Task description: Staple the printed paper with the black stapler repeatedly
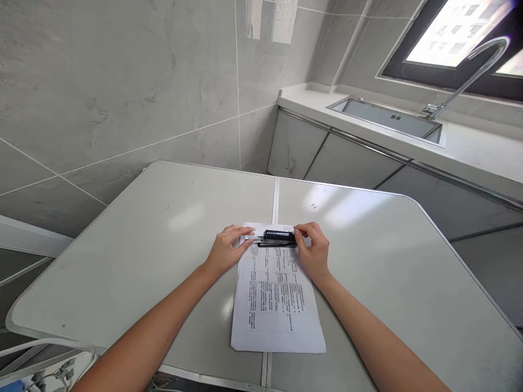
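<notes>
A black stapler (280, 236) lies sideways across the top part of a printed paper stack (281, 340) on the table. Its silver metal part (255, 239) sticks out to the left, between the thumb and fingers of my left hand (231, 246). At the other end, my right hand (314, 247) grips the black body with bent fingers and thumb. Both hands are closed on the stapler, and parts of its ends are hidden behind the fingers. Small print covers the top sheet, turned sideways to me.
The pale folding table (196, 201) has a metal seam down its middle. Behind it rises a grey tiled wall (122, 81). A counter with a sink (384, 117) and a curved faucet (469, 87) stands at the right, under a window. Cluttered items (53, 375) show at lower left.
</notes>
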Motion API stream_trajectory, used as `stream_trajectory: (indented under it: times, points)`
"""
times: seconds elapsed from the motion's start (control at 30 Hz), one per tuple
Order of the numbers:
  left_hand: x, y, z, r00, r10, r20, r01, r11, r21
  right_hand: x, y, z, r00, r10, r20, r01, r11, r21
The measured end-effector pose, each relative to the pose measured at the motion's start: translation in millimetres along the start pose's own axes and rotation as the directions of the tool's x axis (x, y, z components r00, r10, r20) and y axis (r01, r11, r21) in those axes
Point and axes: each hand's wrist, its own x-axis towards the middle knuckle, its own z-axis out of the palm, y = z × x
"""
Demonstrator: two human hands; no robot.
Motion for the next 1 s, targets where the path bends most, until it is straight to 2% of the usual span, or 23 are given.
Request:
stream_trajectory:
  times: [0.13, 0.3, 0.47, 0.67, 0.77, 0.9, 1.0]
  points:
    - [2.1, -4.9, -3.2, 0.995, 0.034, 0.091, -0.038, 0.999, 0.038, -0.2, 1.5, -0.5, 1.000, 0.007, 0.008, -0.007, 1.000, 0.002]
    - [3.9, -7.5, -4.0, 0.990, 0.065, 0.127, -0.072, 0.996, 0.049, 0.3, 2.9, -0.4, 1.000, 0.011, 0.022, -0.011, 1.000, 0.004]
    - [3.6, -5.4, -2.7, 0.986, 0.082, 0.146, -0.092, 0.994, 0.063, -0.2, 2.9, -0.6, 1.000, 0.013, 0.025, -0.013, 1.000, -0.003]
    - [3.1, -6.0, 0.2, 0.994, 0.049, 0.096, -0.053, 0.998, 0.045, -0.4, 3.3, -0.9, 0.999, 0.017, 0.035, -0.017, 1.000, -0.001]
    - [3.9, -7.6, -0.5, 0.992, 0.046, 0.121, -0.050, 0.998, 0.028, 0.3, 2.6, -0.9, 0.999, 0.014, 0.035, -0.014, 1.000, 0.003]
    - [6.0, -14.2, -10.8, 0.974, 0.103, 0.202, -0.110, 0.994, 0.023, 0.8, 2.5, -0.4, 0.999, 0.017, 0.043, -0.017, 1.000, 0.007]
    - [7.8, -21.9, -24.6, 0.940, 0.183, 0.289, -0.205, 0.978, 0.047, 0.1, 5.6, 0.2, 0.997, 0.051, 0.061, -0.050, 0.999, -0.010]
